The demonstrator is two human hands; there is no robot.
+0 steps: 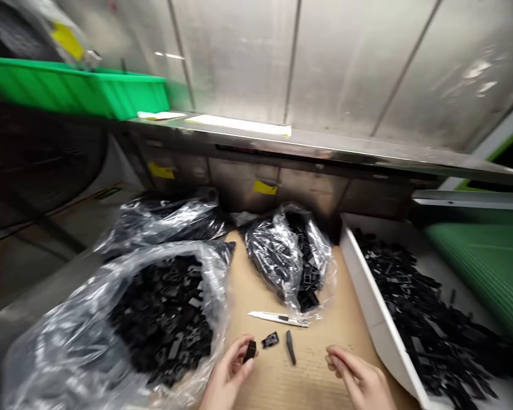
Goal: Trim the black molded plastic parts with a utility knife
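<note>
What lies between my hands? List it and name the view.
In the head view, on the tan surface: a small black piece nearer your left hand, then a slim black piece further toward your right hand.

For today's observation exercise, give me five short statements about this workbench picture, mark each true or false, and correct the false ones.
1. The left hand holds a small black part. True.
2. A white-handled knife lies on the tan work surface. True.
3. The right hand is touching the knife. False: the right hand is apart from the knife, nearer the camera.
4. The green bin is at the right end of the picture. False: the green bin is at the upper left.
5. The white tray on the right holds many black pieces. True.
</note>
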